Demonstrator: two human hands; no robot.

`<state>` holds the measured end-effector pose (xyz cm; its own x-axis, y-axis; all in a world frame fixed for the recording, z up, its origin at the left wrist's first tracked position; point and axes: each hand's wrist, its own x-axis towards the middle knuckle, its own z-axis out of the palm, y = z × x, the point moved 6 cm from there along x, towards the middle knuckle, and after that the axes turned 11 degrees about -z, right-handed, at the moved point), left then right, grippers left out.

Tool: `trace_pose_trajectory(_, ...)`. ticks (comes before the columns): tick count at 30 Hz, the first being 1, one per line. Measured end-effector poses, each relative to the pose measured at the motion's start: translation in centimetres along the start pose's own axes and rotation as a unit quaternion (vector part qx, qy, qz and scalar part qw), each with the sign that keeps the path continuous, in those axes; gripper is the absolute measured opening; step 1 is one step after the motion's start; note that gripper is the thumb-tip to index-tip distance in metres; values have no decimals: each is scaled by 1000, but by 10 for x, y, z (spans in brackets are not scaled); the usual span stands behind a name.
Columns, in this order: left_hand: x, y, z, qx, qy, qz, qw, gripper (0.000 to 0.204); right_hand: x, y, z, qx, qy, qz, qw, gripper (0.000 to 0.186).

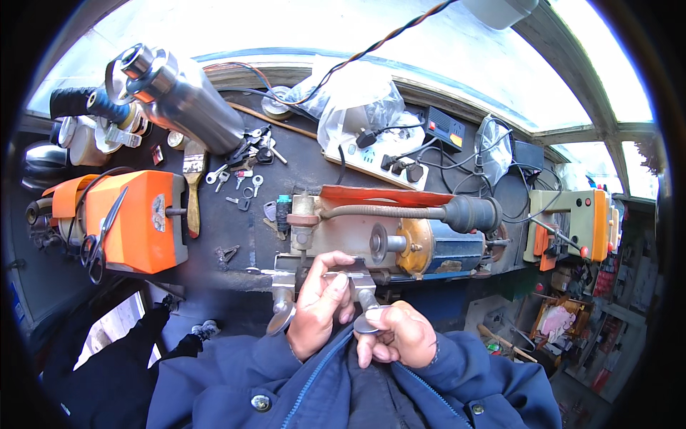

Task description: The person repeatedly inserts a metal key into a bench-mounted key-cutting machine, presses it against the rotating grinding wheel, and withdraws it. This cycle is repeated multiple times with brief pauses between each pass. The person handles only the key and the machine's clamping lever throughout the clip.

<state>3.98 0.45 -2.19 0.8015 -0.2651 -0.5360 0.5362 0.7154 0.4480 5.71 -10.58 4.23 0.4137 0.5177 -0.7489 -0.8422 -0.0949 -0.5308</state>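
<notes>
On the bench in front of me is a key-cutting machine (446, 250) with a yellow and blue motor. Two metal vises sit at its near side, the left vise (284, 277) beside my left wrist. My left hand (321, 304) is closed at the right vise (361, 279), thumb and forefinger pinched at its left side; whatever is between them is too small or hidden to tell. My right hand (401, 334) pinches the flat round clamp knob (366, 322) below that vise. A matching knob (281, 319) hangs under the left vise, untouched.
Loose keys (243, 187), a paintbrush (194, 182) and a steel bottle (186, 100) lie or stand at the back left. Scissors (102, 239) rest against an orange machine (139, 222). A power strip (379, 166) with cables is behind; another machine (572, 225) stands right.
</notes>
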Motion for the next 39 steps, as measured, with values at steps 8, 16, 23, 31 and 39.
trace_pose_trajectory(8,1,2,-1,-10,4,-27,1000,31,3,-6,2,31,13,3,999,49)
trace_pose_trajectory(16,3,-1,4,-52,24,-77,995,46,5,-3,-9,53,28,11,998,46)
trace_pose_trajectory(23,11,-7,16,-60,40,-88,994,48,-4,-7,-21,29,10,-11,999,47)
trace_pose_trajectory(31,18,-14,24,-50,58,-100,992,40,-8,-3,-36,44,-9,-3,999,44)
trace_pose_trajectory(39,19,-14,25,-45,68,-106,991,38,-9,-3,-36,71,-24,-18,997,43)
